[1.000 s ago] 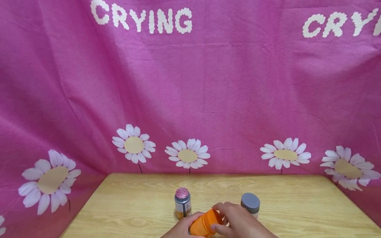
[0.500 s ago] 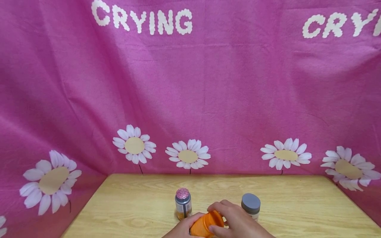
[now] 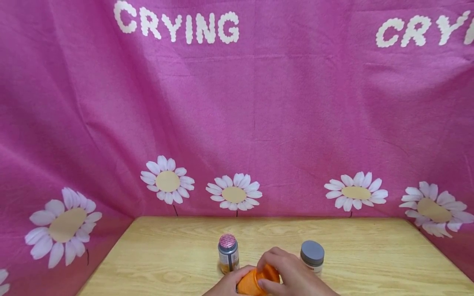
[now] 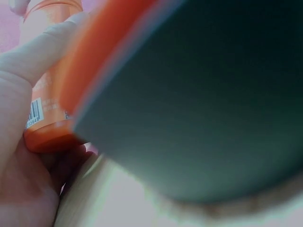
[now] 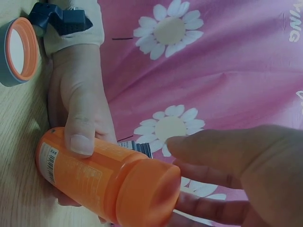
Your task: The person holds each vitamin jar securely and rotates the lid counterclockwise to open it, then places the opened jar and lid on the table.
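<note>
An orange bottle [image 3: 246, 283] lies tilted between my hands, low in the head view. My left hand [image 3: 226, 284] grips its body, the thumb [image 5: 80, 142] lying along the printed side in the right wrist view. At the bottle's orange upper end [image 5: 147, 194] is my right hand [image 3: 290, 269], its thumb and bent fingers holding around the rim. A grey lid with an orange inner ring [image 5: 20, 53] stands on edge beside the left forearm; blurred and close, a grey, orange-edged disc [image 4: 189, 109] fills much of the left wrist view.
Behind my left hand stands a small bottle with a pink foil top [image 3: 227, 257]. A container with a grey lid [image 3: 312, 254] is just beyond the right hand. The wooden table [image 3: 166, 250] ends at a pink cloth [image 3: 289, 123] with daisies.
The bottle's upper end has turned toward the camera, showing a hollow. My right fingers have shifted over that end and bent more. The left hand hardly moved.
</note>
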Tool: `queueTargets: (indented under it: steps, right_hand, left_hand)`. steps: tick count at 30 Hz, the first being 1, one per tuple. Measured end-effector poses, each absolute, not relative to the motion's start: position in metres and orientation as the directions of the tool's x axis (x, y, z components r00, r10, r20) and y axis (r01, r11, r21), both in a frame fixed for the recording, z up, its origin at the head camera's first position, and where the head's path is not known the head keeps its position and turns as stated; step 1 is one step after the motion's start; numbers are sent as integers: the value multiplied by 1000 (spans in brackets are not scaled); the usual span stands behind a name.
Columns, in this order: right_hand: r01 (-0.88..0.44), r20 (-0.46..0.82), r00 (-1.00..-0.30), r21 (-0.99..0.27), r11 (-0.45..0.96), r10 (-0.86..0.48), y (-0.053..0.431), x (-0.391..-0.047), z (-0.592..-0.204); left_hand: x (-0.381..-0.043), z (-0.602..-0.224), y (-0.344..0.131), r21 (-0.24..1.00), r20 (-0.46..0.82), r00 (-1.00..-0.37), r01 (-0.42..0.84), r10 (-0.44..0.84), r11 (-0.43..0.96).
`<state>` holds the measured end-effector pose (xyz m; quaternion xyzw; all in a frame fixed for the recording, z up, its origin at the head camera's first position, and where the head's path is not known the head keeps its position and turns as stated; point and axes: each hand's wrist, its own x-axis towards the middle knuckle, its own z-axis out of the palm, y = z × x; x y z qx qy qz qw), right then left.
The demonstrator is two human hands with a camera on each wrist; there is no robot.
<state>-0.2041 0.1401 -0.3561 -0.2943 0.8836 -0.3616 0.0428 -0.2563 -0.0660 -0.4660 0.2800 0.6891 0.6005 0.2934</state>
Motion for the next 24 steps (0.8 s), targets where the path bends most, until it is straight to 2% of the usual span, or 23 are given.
queueTargets:
  steps: [8, 13, 19, 24]
  right_hand:
    - [-528, 185, -807, -652, 544, -560, 141, -204, -359]
    - [-546, 213, -814, -601, 584, -541, 146, -204, -361]
    - [-511, 166, -844, -541, 668, -510, 151, -206, -359]
    - [-379, 28, -892, -588, 714, -451, 154, -207, -357]
  left_hand:
    - [-258, -468, -68, 990, -39, -677, 73, 735, 119]
    - [-257, -469, -67, 991, -44, -677, 66, 735, 120]
    - [-257, -468, -67, 985, -43, -693, 92, 719, 148]
    - [-258, -468, -67, 985, -33, -693, 99, 720, 140]
